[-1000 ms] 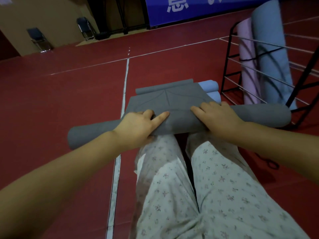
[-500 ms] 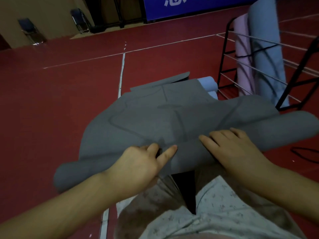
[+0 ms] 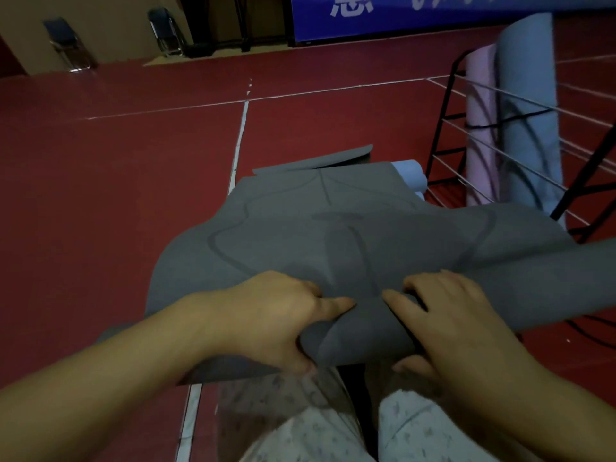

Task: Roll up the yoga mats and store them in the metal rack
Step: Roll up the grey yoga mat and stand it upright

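Two hands on one grey mat (image 3: 333, 235) here, right over the person's knees. The left hand (image 3: 270, 315) has its fingers curled over the top of the rolled part and the thumb tucked under the near edge, so it's gripping the roll. The right hand (image 3: 450, 325) does the same thing from the other side, fingers bent over the roll, thumb underneath. The rolled part runs off to the right past the hands, and the unrolled stretch of the mat spreads away across the red floor (image 3: 100, 195), lifted a bit and wavy. A light blue roll (image 3: 411, 175) pokes out just behind its far end. The metal rack (image 3: 446, 128) stands at the right, near the mat, with a pink mat (image 3: 480, 128) and a blue-grey mat (image 3: 526, 111) upright inside it, side by side.
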`<control>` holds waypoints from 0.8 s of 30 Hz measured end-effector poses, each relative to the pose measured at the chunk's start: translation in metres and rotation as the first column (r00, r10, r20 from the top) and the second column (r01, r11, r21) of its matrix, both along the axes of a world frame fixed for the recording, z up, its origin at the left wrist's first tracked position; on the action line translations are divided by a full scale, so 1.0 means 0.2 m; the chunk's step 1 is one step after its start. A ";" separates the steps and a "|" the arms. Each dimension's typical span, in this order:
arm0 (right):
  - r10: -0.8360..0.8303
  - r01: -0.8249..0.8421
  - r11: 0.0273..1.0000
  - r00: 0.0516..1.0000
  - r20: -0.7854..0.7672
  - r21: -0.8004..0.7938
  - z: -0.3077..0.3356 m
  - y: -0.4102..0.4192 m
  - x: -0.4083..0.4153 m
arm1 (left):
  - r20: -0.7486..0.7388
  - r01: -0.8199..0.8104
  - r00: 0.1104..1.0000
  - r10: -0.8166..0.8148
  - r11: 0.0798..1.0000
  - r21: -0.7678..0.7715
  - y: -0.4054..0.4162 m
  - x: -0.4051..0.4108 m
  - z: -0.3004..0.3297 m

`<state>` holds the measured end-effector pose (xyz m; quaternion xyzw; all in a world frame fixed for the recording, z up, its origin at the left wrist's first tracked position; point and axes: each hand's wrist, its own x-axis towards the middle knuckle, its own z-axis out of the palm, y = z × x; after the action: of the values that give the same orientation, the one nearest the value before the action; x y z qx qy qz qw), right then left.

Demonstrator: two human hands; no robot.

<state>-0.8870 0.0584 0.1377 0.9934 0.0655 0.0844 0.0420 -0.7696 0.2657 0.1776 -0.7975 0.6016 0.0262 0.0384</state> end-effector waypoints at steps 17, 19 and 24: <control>0.161 -0.168 0.986 0.960 -0.231 -0.008 0.20 -0.16 0.23 | 0.202 -0.214 0.965 0.168 0.948 0.237 -0.21 0.06 0.13; 0.154 -0.157 0.988 0.958 -0.242 0.006 0.20 -0.16 0.25 | 0.268 -0.276 0.938 0.222 0.943 0.187 -0.23 -0.12 0.04; 0.167 -0.147 0.985 0.939 -0.301 0.089 0.21 -0.13 0.28 | 0.380 -0.281 0.869 0.317 0.948 -0.149 -0.16 -0.17 -0.17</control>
<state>-0.8302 0.0315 0.1802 0.9868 0.1476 -0.0661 -0.0079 -0.8039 0.2344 0.1437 -0.8702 0.4509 -0.1581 0.1202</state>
